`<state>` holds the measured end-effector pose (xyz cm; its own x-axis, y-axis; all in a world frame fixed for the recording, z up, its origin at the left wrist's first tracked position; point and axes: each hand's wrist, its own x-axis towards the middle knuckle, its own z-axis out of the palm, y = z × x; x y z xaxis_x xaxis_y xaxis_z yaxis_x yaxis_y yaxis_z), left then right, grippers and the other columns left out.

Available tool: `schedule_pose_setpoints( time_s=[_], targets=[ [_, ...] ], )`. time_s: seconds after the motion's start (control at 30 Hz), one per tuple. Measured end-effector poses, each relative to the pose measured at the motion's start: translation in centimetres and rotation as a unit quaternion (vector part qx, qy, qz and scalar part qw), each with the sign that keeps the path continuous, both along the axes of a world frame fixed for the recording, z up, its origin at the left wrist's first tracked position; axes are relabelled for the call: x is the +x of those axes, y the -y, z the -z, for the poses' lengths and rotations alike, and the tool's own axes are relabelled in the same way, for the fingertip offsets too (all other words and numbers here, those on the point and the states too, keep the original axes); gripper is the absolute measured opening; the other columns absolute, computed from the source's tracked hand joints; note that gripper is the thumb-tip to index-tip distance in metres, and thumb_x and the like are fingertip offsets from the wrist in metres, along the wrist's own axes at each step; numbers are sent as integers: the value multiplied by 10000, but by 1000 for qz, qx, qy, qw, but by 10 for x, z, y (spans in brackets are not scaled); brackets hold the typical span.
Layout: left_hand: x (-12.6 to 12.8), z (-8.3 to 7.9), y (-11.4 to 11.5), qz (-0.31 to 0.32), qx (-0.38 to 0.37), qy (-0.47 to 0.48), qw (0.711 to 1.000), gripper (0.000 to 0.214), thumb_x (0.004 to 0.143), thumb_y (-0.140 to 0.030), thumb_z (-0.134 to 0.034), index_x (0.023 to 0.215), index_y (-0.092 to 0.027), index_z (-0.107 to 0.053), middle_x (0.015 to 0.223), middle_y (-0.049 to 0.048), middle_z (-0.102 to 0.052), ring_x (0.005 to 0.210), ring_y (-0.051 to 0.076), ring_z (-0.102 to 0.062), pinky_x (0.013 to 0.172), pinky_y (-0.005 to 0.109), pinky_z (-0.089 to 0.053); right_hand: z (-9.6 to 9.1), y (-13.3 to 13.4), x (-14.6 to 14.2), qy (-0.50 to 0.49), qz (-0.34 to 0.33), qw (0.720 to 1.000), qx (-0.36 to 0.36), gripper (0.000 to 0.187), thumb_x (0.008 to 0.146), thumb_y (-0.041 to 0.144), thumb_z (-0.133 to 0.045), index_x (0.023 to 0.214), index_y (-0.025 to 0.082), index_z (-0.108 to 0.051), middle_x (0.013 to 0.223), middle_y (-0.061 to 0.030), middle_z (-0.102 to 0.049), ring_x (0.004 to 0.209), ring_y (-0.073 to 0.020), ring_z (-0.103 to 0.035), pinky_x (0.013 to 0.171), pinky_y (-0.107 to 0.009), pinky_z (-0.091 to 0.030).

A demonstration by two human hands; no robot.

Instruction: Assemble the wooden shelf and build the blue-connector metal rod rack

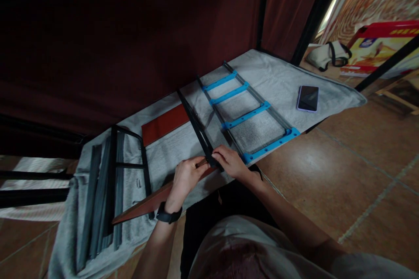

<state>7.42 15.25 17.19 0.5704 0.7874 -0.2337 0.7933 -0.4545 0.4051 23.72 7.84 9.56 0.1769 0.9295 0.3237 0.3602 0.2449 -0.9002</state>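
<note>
My left hand [187, 176] is closed on the upper end of a long brown wooden board [144, 207] that slants down to the left. My right hand [230, 160] pinches the near end of a long black metal bar [195, 125] that runs away from me across a grey cloth [271, 74]. Both hands meet where board and bar touch. A black watch sits on my left wrist.
On the cloth lie a frame of grey rails with blue cross pieces [246, 114], a red-brown panel [164, 124], a black metal frame [129, 161], several grey bars [103, 192] and a phone [308, 98]. Dark curtain behind; tiled floor, a bag and a box to the right.
</note>
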Motion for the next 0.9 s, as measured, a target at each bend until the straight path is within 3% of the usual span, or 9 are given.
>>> schedule_pose_setpoints(
  time_s=[0.37, 0.7, 0.9],
  targets=[
    [-4, 4, -7, -5, -30, 57, 998, 252, 831, -376, -662, 1027, -270, -780, 1033, 26, -771, 939, 228, -707, 784, 274, -519, 0, 0, 2, -46, -11, 998, 28, 148, 983, 286, -455, 990, 224, -589, 941, -51, -624, 893, -185, -594, 825, -315, -467],
    [-7, 10, -14, 9, -95, 106, 990, 335, 824, -455, -640, 999, -201, -771, 969, 28, -774, 865, 218, -702, 772, 280, -534, 3, 0, 4, -64, -32, 997, 36, 143, 976, 270, -447, 972, 224, -583, 915, -50, -606, 895, -189, -584, 827, -320, -471],
    [-6, 7, -14, 7, -94, 115, 989, 328, 822, -444, -640, 1007, -208, -774, 988, 26, -773, 875, 212, -705, 788, 276, -533, 5, 0, 1, -79, -11, 996, 31, 130, 966, 253, -473, 975, 222, -599, 916, -40, -621, 858, -172, -588, 815, -300, -469]
  ],
)
